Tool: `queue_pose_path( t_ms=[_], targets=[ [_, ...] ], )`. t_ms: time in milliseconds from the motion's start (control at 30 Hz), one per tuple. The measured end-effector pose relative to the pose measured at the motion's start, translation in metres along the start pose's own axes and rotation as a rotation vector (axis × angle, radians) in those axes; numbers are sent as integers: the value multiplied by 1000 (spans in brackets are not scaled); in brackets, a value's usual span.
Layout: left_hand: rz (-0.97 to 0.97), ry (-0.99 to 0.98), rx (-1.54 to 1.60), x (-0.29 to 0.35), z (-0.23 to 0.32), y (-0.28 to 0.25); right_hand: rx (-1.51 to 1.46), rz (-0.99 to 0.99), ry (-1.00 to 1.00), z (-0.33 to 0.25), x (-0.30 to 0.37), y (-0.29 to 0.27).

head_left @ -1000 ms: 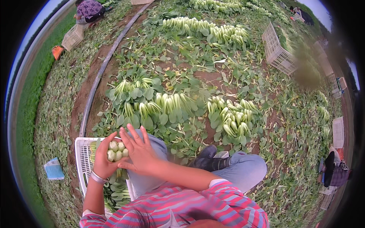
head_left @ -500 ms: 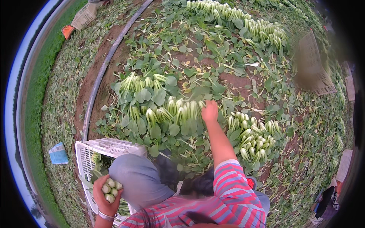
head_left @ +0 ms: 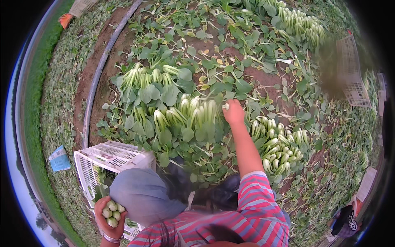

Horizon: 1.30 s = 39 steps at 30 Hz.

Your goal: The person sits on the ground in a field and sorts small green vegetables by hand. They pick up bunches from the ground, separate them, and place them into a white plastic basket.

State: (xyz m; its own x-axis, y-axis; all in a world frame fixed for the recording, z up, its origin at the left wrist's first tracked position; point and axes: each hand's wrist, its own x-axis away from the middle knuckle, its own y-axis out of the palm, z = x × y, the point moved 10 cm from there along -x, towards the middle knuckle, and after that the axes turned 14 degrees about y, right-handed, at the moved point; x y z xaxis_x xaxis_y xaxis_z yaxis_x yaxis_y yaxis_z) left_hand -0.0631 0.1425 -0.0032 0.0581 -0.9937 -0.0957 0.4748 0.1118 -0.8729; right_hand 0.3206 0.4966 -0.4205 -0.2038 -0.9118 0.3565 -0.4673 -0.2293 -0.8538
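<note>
My left hand (head_left: 101, 218), low at the left beside my knee, is closed around a bunch of bok choy (head_left: 113, 213), their pale cut ends facing up. Ahead of me my right hand (head_left: 235, 113) is closed on a bok choy (head_left: 225, 106); only its whitish base shows at the fingers. Just left of that hand a row of bok choy (head_left: 201, 113) lies on the leaves, stems up and green leaves toward me. Another heap of bok choy (head_left: 142, 78) is farther left. To the right of my forearm lies a third heap of bok choy (head_left: 282, 148).
A white plastic crate (head_left: 119, 152) with greens inside stands tilted by my left knee. A dark hose (head_left: 98, 74) runs along the left. More bok choy (head_left: 302, 24) lie at the far right, near another crate (head_left: 356, 92). Loose leaves cover the soil.
My right hand has drawn slightly away from the row to the right, now with a bok choy base at its fingers. My left hand keeps its bunch. The whole view has shifted a little.
</note>
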Motion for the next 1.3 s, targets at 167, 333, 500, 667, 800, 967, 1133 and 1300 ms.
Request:
queue_pose_path(
  t_ms=[167, 333, 500, 667, 800, 967, 1133, 1300],
  targets=[
    [25, -1, 15, 1, 1, -6, -131, 68, -41, -3, 27, -27],
    [5, 3, 10, 27, 9, -32, -928, -398, -118, -63, 172, -132],
    [30, 74, 123, 42, 24, -57, -1131, -1155, -232, -174, 400, -177],
    [17, 13, 310, 74, 14, -72, -937, -940, -473, -218, 542, -129],
    [-16, 39, 254, 94, 17, -78, -946, -725, -537, -226, 582, -156],
    [-81, 178, 205, 96, 51, -78, -1100, -668, -415, -219, 593, -157],
    [-115, 129, 211, 90, 48, -79, -1444, -888, -323, -214, 583, -144],
    [-271, 143, 201, 80, 37, -82, -1327, -814, -362, -196, 589, -146]
  ],
)
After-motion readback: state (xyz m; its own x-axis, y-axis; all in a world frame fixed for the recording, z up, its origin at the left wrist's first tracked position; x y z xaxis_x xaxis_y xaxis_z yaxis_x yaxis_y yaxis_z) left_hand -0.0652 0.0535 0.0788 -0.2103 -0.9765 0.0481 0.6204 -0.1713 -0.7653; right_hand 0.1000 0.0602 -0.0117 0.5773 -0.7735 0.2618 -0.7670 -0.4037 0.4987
